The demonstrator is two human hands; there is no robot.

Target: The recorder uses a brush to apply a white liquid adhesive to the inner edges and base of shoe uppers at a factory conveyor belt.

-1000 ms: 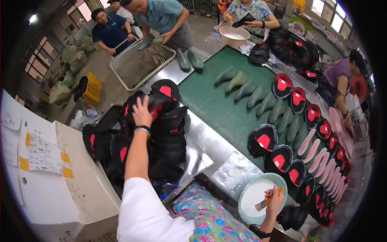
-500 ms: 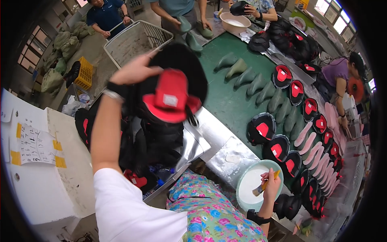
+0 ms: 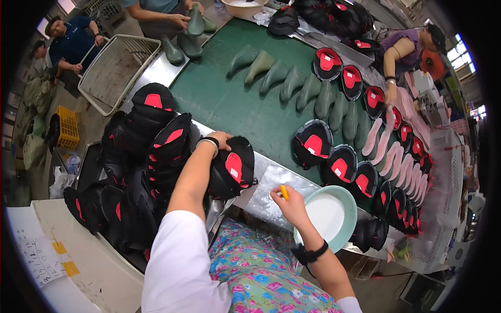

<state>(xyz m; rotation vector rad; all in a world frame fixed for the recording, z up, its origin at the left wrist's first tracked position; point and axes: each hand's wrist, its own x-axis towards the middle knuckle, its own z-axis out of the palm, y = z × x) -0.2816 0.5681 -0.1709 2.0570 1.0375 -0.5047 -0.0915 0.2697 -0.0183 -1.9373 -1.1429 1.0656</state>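
Observation:
My left hand (image 3: 221, 140) grips the top edge of a black shoe upper (image 3: 246, 150) with a red lining and a white label, over the metal edge of the table. In my right hand (image 3: 290, 204) is a brush with a yellow handle (image 3: 284, 192); its bristles are hidden behind the fingers. That hand is just left of a pale green basin (image 3: 352, 211) of white liquid. Under and beside my left forearm lies a heap of black uppers (image 3: 153, 117) with red linings.
Rows of green shoe lasts (image 3: 289, 83), pink insoles (image 3: 383, 141) and black uppers (image 3: 313, 143) cover the green table (image 3: 209, 86). A person (image 3: 404, 49) reaches in at the far right. Another holds lasts at the far edge; a third stands by a cart (image 3: 117, 70).
My left hand has brought an upper down and right from close before the camera to the table's edge. My right hand has moved the brush out of the basin, leftward. The view has shifted.

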